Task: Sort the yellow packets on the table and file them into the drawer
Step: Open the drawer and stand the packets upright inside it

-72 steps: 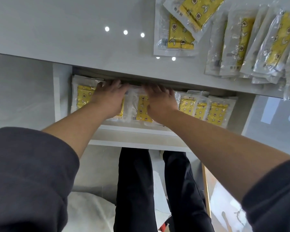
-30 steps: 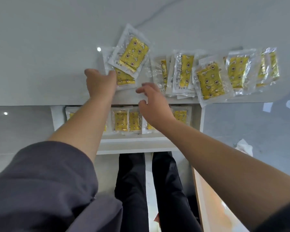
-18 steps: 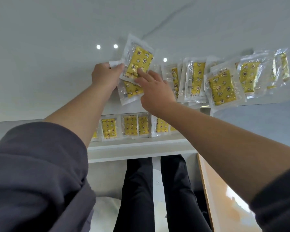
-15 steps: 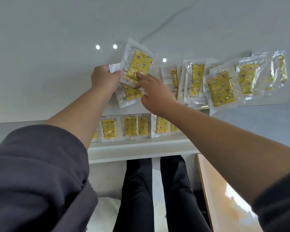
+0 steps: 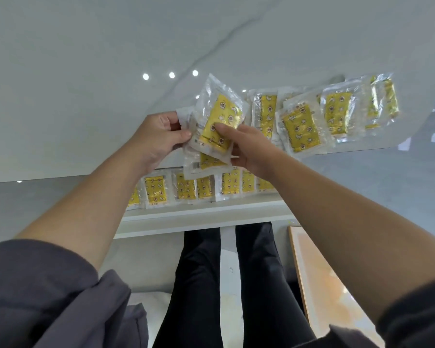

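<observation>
Two yellow packets in clear wrap (image 5: 217,116) are lifted above the white table's near edge (image 5: 60,146). My left hand (image 5: 158,136) pinches their left side and my right hand (image 5: 246,149) grips the right, thumb on the top packet. The lower packet (image 5: 206,163) sticks out beneath. Several more yellow packets (image 5: 337,114) lie in an overlapping row on the table to the right. Below the table edge, the open white drawer (image 5: 199,217) holds a row of yellow packets (image 5: 186,189) standing side by side.
My dark-trousered legs (image 5: 224,285) stand below the drawer front. A light wooden board (image 5: 319,285) leans at the lower right. The table's left and far parts are bare white marble.
Both hands left the drawer, reached up to the table and closed on the two leftmost packets, which have since lifted off the surface toward me.
</observation>
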### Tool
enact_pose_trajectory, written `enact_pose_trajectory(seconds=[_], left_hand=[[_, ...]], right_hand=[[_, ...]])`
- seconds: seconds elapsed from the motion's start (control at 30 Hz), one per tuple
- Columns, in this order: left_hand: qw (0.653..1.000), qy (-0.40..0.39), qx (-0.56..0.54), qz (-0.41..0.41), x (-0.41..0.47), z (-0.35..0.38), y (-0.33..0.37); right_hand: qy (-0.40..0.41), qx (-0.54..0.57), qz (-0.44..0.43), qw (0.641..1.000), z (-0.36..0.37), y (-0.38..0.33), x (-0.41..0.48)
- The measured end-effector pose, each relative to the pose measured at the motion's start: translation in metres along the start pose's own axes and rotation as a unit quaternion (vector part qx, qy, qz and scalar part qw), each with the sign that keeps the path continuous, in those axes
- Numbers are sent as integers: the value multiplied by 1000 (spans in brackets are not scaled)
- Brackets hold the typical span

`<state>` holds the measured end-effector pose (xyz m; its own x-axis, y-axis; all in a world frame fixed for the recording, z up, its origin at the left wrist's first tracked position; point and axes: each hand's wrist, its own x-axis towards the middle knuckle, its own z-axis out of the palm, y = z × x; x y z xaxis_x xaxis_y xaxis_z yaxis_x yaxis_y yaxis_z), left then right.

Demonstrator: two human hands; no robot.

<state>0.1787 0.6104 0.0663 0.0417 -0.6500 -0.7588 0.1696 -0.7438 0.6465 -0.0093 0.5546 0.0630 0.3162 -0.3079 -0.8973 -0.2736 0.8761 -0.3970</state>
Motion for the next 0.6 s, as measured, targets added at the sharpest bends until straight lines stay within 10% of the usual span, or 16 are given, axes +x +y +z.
enact_pose_trajectory(seconds=[0.6], left_hand=[[964,183,179,-75,37,228,28]], right_hand=[[88,9,-53,995,-233,-41,-62]])
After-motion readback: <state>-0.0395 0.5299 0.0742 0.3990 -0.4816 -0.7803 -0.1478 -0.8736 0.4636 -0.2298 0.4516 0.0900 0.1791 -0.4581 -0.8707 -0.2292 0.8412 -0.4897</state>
